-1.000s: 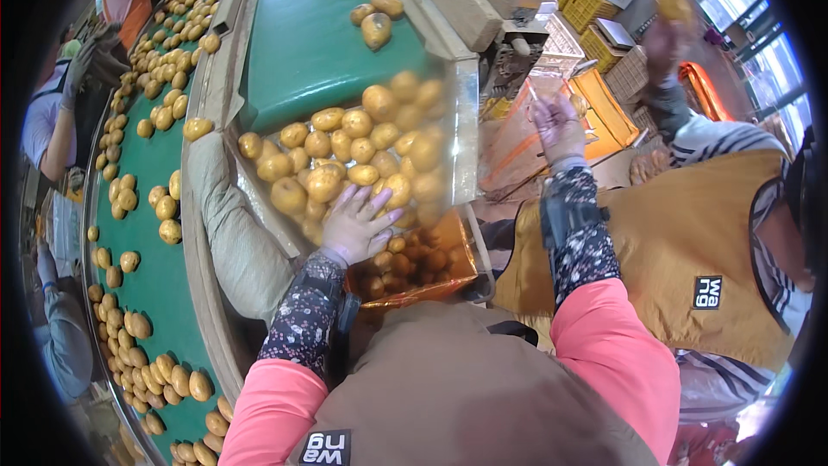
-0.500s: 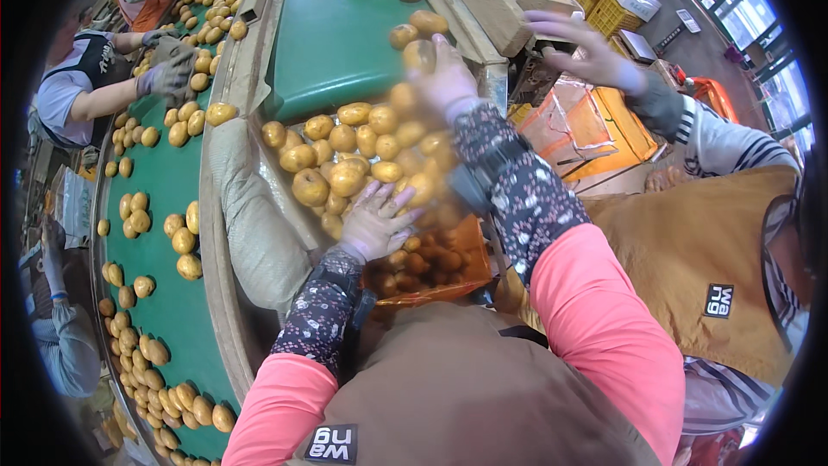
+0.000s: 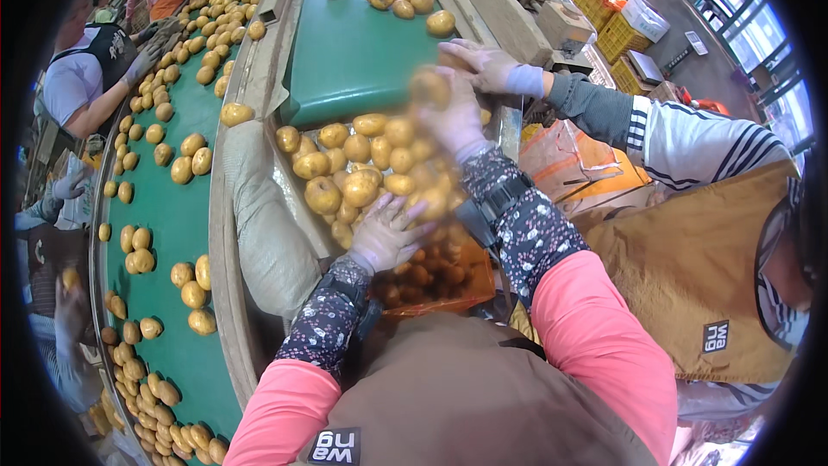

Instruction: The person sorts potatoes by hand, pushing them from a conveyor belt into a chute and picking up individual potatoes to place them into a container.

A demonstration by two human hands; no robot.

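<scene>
My left hand [image 3: 389, 233] lies with fingers spread on the near edge of a heap of yellow-brown potatoes [image 3: 356, 148] in a metal chute. My gloved right hand [image 3: 454, 121] is at the heap's far right, blurred by motion. A blurred potato [image 3: 429, 88] sits between its thumb and fingers. Just below my hands, an orange mesh bag [image 3: 448, 304] holds more potatoes in shadow. Beside my right hand, a co-worker's gloved hand [image 3: 490, 67] reaches in from the right over the chute's edge.
A green conveyor belt [image 3: 354, 56] ends above the chute, carrying several potatoes. On the left, a second green belt [image 3: 178, 345] bears many potatoes, with co-workers along its far side. A grey padded cover [image 3: 266, 207] lines the chute's left wall. Yellow crates [image 3: 623, 39] stand at the back right.
My right hand has moved slightly down and nearer with the blurred potato. The co-worker's hand has come left to the chute's edge. Potatoes on both belts have shifted. My left hand stays on the heap.
</scene>
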